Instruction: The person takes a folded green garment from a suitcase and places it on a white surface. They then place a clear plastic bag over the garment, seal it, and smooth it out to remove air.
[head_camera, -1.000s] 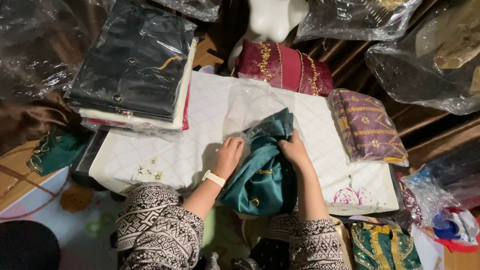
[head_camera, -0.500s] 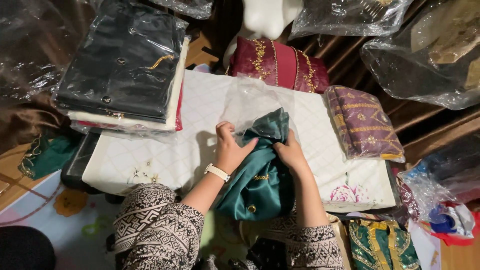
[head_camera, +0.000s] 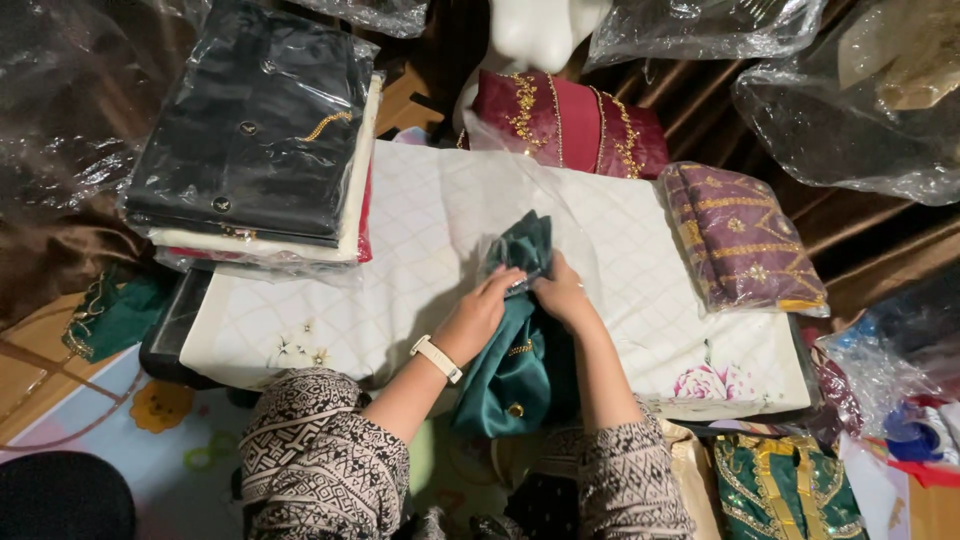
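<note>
A wide white quilted cloth is lying across the middle of the frame, covering whatever is carrying it, so I cannot tell what is underneath. At the upper left a stack of folded garments in clear plastic is sitting on its corner, black on top, with cream and red edges peeking out below. A maroon gold-trimmed garment is lying at the top centre, partly hidden behind the white cloth, and a purple embroidered bundle is resting at the right. Crinkled plastic bags are running off the top and right edges, their contents hard to make out.

At the centre, I am holding a folded teal green garment with gold buttons; its lower end is hanging toward my lap. A thin clear plastic bag is wrapping its upper end, barely visible. My left hand, with a white wrist band, is gripping the top of the garment, fingers curled closed. My right hand is pinching the same spot, fingers narrow, tips hidden in fabric.
</note>
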